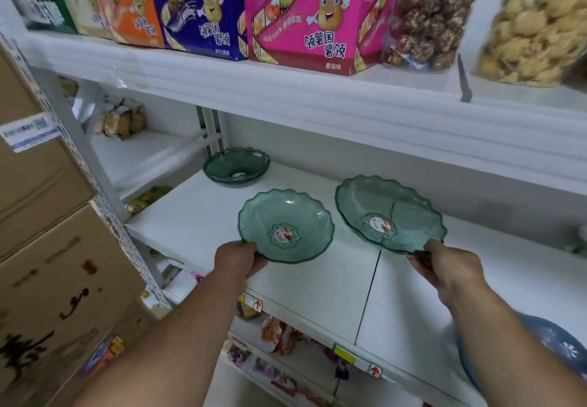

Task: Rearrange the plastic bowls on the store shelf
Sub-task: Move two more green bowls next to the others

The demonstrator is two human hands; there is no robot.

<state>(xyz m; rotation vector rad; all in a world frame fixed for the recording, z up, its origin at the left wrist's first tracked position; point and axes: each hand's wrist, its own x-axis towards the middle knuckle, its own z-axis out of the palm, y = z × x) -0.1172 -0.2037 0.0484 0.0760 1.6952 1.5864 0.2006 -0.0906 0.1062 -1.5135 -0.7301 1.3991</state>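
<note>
A person is standing before a white store shelf [311, 292] and is holding one green plastic bowl in each hand. The left hand [238, 259] is pinching the near rim of the left bowl [286, 225], fingers closed on the scalloped edge; this bowl is sitting over the shelf board, slightly tilted toward the viewer, and whether its base is touching the board cannot be told. The right hand [451, 268] is gripping the near rim of the right bowl [389, 212] in the same closed pinch; this bowl is tilting up at its far side. Each bowl is showing a round label at its centre. The two bowls are lying side by side, apart from each other. A third bowl [236, 166], darker green, is resting on the same shelf farther back and to the left, well apart from both hands. On the shelf above, a pink snack box [317, 15] and a blue snack box [200, 9] are standing side by side. Cardboard boxes [47, 247] are stacking up at the left.
</note>
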